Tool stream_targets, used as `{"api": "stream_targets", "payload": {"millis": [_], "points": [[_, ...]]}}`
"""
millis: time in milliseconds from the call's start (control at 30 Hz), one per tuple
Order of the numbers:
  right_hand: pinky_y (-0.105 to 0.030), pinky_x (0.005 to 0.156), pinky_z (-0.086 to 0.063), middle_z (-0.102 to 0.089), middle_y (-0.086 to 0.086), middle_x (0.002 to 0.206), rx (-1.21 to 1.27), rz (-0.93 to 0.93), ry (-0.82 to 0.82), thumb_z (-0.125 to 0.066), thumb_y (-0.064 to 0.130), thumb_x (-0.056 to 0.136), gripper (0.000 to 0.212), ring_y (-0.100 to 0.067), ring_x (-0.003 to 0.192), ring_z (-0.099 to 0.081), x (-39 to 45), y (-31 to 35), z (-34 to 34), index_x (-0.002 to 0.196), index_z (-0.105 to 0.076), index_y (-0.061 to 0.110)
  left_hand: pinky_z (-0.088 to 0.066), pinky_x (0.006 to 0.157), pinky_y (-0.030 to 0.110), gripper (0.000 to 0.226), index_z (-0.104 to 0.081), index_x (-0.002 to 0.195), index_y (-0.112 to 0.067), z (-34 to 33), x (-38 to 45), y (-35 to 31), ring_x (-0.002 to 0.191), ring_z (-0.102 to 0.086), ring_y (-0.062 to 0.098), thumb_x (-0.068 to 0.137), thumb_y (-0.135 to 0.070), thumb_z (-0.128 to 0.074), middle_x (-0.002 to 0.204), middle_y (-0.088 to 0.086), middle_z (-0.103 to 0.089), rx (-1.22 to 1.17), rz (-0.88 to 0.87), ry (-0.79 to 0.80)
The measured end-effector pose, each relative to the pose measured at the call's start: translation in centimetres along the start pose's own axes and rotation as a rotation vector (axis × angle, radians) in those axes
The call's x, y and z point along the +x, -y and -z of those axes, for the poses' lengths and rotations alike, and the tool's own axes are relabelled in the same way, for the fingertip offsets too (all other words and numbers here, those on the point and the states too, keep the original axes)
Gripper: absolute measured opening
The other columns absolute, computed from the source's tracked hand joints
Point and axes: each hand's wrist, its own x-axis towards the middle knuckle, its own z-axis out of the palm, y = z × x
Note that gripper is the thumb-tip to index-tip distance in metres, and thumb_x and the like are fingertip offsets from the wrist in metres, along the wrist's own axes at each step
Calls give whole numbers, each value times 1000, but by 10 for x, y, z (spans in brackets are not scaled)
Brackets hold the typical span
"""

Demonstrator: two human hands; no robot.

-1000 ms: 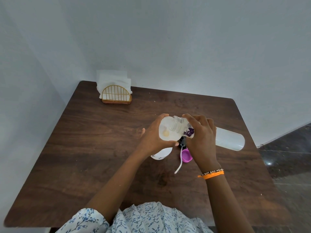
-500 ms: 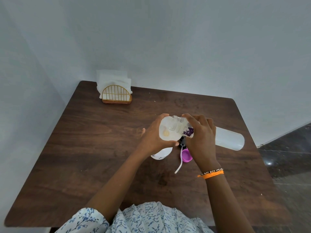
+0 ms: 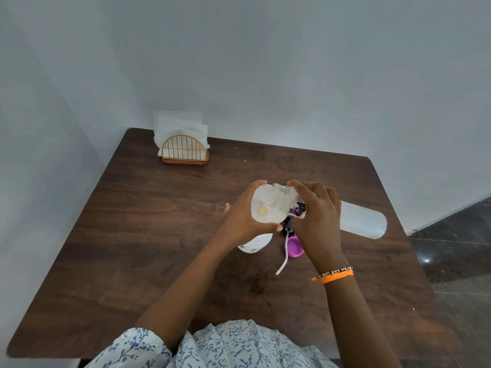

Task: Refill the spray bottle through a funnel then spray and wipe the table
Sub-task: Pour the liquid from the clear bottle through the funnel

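Note:
My left hand (image 3: 239,221) grips a white funnel (image 3: 261,212) that sits on top of the white spray bottle (image 3: 255,244), which stands on the dark wooden table (image 3: 148,235). My right hand (image 3: 320,221) holds a long translucent refill bottle (image 3: 364,219) with a purple label. That bottle is tipped on its side, with its threaded open mouth inside the funnel. Any flowing liquid is too faint to tell. Beside the spray bottle lies a black spray head (image 3: 288,228) with a white dip tube (image 3: 282,261), and next to it a purple cap (image 3: 294,247).
A gold wire napkin holder (image 3: 185,152) with white paper napkins stands at the table's far left corner, against the pale wall. The table's right edge borders a dark tiled floor (image 3: 457,251). My patterned sleeve shows at the bottom.

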Motion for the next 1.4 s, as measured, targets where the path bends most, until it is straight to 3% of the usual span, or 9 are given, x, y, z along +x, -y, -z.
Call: {"api": "stream_targets", "payload": {"millis": [233, 1067, 1200, 1400], "points": [[-32, 84, -32, -60, -9, 108, -3, 17, -13, -62, -13, 63, 62, -29, 103, -46, 0, 0, 1, 117, -60, 17, -23, 110, 56, 94, -22, 134, -42, 1, -2, 0, 130, -37, 12, 60, -47, -78, 144, -19, -33, -22, -6, 3], [-37, 85, -37, -61, -9, 108, 1, 14, -13, -68, -11, 63, 60, -30, 104, -47, 2, 1, 0, 116, -61, 16, -25, 109, 56, 92, -18, 127, -51, 1, 1, 3, 128, -37, 9, 54, -55, -75, 141, -22, -32, -36, 5, 21], [-32, 84, -32, -60, -7, 106, -9, 16, -21, -66, -12, 61, 63, -28, 103, -46, 2, -1, -2, 117, -61, 18, -18, 112, 57, 92, -20, 131, -46, 2, 1, 2, 130, -36, 10, 60, -48, -78, 143, -21, -31, -6, 4, 20], [-36, 85, -38, -60, -7, 107, -6, 9, -14, -71, -11, 61, 63, -29, 104, -47, 3, 0, -4, 116, -60, 18, -22, 111, 57, 92, -19, 129, -49, 2, 1, 4, 129, -36, 10, 55, -53, -75, 142, -22, -32, -31, 10, 31]]}}
